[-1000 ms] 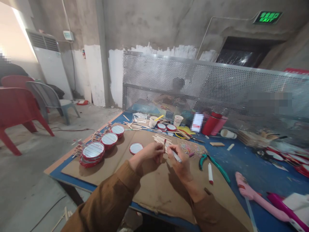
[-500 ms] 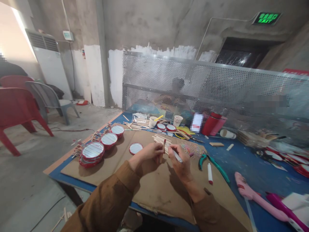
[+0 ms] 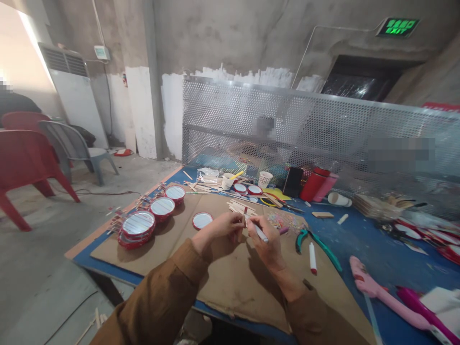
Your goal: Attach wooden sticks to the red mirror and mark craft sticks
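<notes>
Pinching a wooden craft stick (image 3: 245,216) upright, the left hand (image 3: 220,229) steadies it for the right hand (image 3: 268,242), whose closed fingers bring a white marker pen (image 3: 259,232) to it, above a cardboard sheet (image 3: 230,292) beside loose sticks (image 3: 240,207).

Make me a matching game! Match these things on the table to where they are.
Things:
1. Slim white pen
2. Small flat wooden stick
3. Teal-handled metal pliers
4. Round red-rimmed white disc

Places:
A. Lying beside the right hand
B. Held in the left hand
C. Lying beside the left hand
D. Held in the right hand

Pairs: 1-D, 2-B, 3-A, 4-C
</notes>
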Demonstrator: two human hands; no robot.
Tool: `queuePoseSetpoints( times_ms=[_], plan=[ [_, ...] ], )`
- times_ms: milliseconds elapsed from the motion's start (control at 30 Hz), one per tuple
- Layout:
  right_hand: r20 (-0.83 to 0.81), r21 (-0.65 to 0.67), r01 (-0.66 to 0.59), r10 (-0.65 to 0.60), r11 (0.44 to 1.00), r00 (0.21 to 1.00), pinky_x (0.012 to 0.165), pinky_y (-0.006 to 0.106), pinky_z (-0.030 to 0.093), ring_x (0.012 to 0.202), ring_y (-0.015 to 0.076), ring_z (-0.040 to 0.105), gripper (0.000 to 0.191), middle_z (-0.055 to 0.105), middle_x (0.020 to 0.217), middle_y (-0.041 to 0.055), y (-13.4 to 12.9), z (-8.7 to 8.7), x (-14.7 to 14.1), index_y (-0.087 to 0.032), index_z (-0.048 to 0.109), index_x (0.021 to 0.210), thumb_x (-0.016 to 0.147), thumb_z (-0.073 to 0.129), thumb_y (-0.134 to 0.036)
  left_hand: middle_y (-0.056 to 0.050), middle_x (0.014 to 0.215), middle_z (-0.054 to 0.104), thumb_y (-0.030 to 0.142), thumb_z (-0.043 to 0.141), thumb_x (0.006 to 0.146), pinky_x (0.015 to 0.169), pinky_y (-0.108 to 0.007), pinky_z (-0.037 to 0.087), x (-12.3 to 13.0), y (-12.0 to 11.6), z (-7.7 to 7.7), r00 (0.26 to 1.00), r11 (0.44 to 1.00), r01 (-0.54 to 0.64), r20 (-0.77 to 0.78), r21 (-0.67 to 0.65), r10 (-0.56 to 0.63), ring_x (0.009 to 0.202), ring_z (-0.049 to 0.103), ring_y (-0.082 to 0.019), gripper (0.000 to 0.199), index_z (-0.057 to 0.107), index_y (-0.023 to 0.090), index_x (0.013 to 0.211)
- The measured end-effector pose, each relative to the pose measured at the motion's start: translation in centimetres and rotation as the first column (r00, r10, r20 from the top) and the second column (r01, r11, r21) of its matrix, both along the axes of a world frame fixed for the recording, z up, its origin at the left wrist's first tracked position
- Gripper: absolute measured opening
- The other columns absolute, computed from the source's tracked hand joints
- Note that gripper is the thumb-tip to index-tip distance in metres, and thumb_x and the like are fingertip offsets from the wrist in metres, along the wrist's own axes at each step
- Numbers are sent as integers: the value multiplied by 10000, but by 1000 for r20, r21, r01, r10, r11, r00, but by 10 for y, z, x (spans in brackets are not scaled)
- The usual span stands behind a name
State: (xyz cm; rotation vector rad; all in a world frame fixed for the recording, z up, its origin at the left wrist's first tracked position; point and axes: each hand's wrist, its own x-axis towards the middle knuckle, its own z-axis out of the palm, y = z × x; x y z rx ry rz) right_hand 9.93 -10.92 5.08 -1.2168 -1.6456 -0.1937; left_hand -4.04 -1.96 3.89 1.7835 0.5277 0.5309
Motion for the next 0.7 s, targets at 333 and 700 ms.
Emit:
queuePoseSetpoints(
  times_ms=[333, 700],
  plan=[
    [5, 19, 28, -28, 999, 1000, 657, 269, 506, 665, 169, 647, 158, 690, 738, 28, -1, 0, 1, -197, 616, 836, 916, 504, -274, 37, 536, 525, 341, 576, 864, 476, -223, 406, -1, -2, 4, 1000, 1000, -11, -14, -20, 11, 454, 521, -99, 209, 489, 180, 762],
    [-11, -62, 19, -19, 998, 1000, 678, 281, 502, 695, 181, 652, 173, 692, 748, 29, -3, 3, 0, -215, 609, 810, 914, 499, -299, 35, 541, 529, 305, 572, 869, 495, -223, 415, 0, 0, 0, 1000, 1000, -13, 13, -2, 13, 466, 521, -94, 168, 505, 184, 773]
  ],
)
